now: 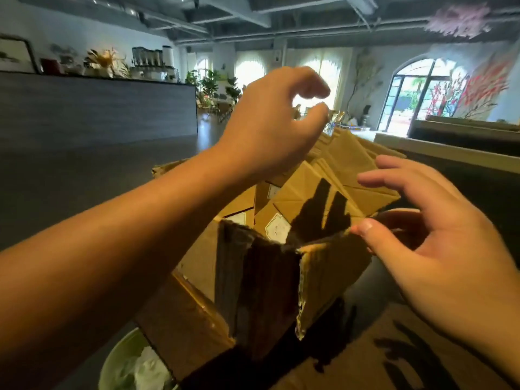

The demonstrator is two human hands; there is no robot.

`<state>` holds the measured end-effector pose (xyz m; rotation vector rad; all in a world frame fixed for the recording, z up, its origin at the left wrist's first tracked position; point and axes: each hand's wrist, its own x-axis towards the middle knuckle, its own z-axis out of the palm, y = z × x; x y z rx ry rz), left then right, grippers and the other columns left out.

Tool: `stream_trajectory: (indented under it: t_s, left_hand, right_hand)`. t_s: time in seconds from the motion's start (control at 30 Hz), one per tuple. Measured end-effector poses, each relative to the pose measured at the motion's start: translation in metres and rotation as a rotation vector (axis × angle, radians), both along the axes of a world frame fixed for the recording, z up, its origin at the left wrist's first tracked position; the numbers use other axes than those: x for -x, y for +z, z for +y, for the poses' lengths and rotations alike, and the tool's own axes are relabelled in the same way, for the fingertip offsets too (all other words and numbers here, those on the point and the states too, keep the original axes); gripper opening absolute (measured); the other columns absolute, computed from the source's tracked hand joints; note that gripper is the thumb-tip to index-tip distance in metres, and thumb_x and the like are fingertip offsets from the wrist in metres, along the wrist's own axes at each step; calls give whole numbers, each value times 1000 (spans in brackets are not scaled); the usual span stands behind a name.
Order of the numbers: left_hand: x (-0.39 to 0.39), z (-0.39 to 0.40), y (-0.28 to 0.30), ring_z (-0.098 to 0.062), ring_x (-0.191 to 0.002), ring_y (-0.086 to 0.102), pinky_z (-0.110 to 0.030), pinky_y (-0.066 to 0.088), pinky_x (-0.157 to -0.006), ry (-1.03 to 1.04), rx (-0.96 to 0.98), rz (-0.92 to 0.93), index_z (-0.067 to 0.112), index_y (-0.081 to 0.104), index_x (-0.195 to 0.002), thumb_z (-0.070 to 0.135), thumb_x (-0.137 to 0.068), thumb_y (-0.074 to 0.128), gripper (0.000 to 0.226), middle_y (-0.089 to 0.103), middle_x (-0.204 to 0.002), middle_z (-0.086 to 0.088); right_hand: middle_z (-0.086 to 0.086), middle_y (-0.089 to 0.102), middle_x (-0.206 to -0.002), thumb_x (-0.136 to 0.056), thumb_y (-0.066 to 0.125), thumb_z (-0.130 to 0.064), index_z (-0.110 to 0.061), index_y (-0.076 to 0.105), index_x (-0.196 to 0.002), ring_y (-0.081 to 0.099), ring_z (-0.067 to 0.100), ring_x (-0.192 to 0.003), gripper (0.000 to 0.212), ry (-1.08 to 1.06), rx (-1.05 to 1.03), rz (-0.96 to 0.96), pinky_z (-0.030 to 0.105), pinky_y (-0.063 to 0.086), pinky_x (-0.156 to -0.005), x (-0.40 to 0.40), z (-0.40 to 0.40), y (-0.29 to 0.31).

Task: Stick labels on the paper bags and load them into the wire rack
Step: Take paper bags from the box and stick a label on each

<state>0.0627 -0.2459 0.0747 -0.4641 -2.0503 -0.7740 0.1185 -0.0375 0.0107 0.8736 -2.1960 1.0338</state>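
Folded brown paper bags (334, 175) stand packed on edge in an open cardboard box (267, 277), several already showing small white labels (277, 228); no wire rack is visible from the head view. The left hand (270, 128) hovers above the stack, thumb and forefinger curled toward each other with a gap between them, holding nothing. The right hand (439, 237) is spread beside the box, its thumb touching the torn flap edge and its fingers just over the nearest bag, not clamped on anything. The risk here seems to be grabbing several tightly packed bags at once, or dragging on the ragged flap and tipping the box toward the bin (132, 364) below.
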Motion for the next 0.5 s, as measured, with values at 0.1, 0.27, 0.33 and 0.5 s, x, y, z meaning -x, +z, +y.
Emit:
stream_trajectory:
  t_s: [0.1, 0.27, 0.33, 0.5]
  left_hand:
    - [36, -9, 7, -1, -90, 62, -31, 54, -86, -5, 44, -182, 23, 70, -115, 35, -93, 59, 28, 67, -115, 9]
    - [63, -41, 16, -2, -89, 62, -40, 56, -86, 49, -38, -418, 26, 70, -115, 37, -92, 62, 27, 64, -114, 8]
    - [65, -53, 20, -6, -93, 66, -45, 58, -84, 59, -242, -526, 30, 67, -117, 41, -91, 60, 29, 62, -116, 12]
    - [60, -80, 13, -19, -111, 64, -47, 59, -88, 74, -329, -768, 42, 54, -128, 47, -91, 58, 38, 45, -142, 15]
  right_hand:
    - [-29, 44, -137, -78, 65, -39, -51, 58, -116, 55, -15, -100, 41, 48, 11, -108, -3, 41, -71, 30, -7, 26]
    - [-26, 36, -141, -81, 58, -44, -53, 51, -119, 56, -17, -92, 40, 108, -142, -334, -3, 40, -72, 60, -39, 79]
    - [-26, 28, -148, -82, 55, -43, -53, 47, -125, 58, -14, -89, 44, 100, -237, -426, 6, 49, -72, 71, -53, 97]
    - [-26, 1, -159, -92, 60, -36, -52, 39, -135, 57, -18, -88, 50, -10, -433, -630, 12, 52, -66, 91, -84, 120]
